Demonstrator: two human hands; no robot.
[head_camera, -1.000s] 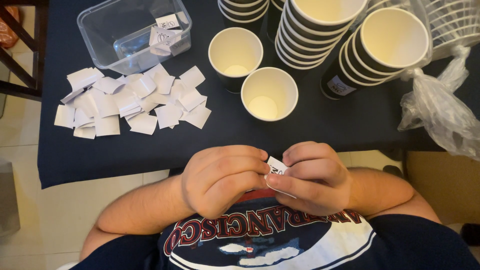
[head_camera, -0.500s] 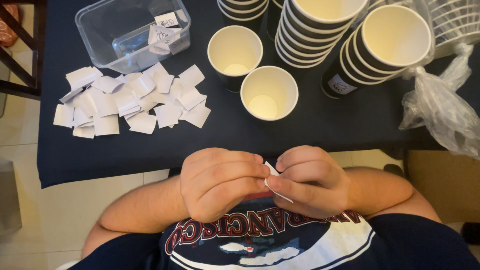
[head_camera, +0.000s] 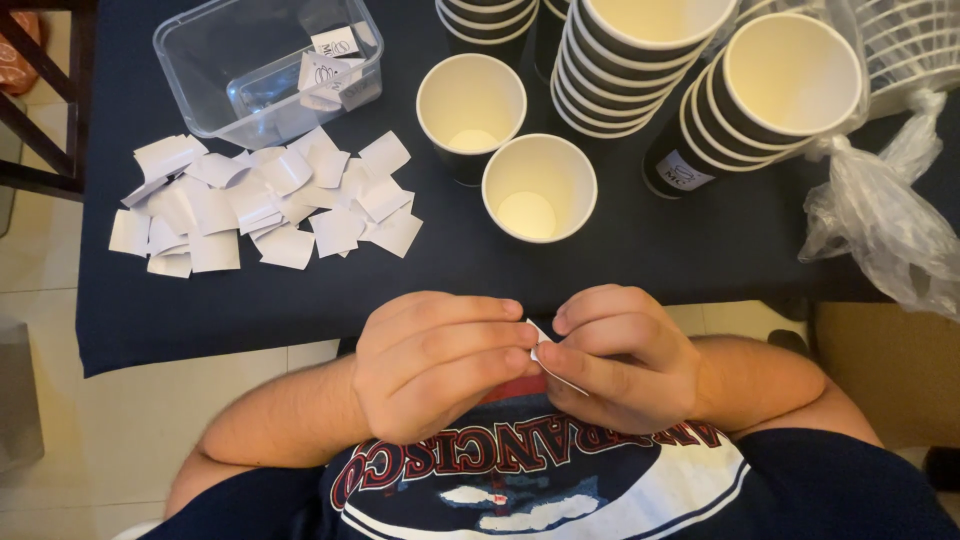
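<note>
My left hand (head_camera: 440, 365) and my right hand (head_camera: 620, 355) meet just below the table's near edge, over my lap. Both pinch one small white paper slip (head_camera: 550, 365) between their fingertips; most of the slip is hidden by the fingers. A loose heap of white paper squares (head_camera: 265, 205) lies on the dark table to the left. Two single paper cups stand open beyond my hands, one (head_camera: 540, 188) nearer and one (head_camera: 470, 105) behind it.
A clear plastic box (head_camera: 200, 70) holding a few printed slips sits at the back left. Stacks of paper cups (head_camera: 790, 80) fill the back right, beside a crumpled clear bag (head_camera: 885, 235). The dark tablecloth (head_camera: 650, 250) ends near my hands; tiled floor lies left.
Both hands have shifted slightly while working the slip; the slip now shows as a thin edge between the fingertips. Nothing on the table has moved.
</note>
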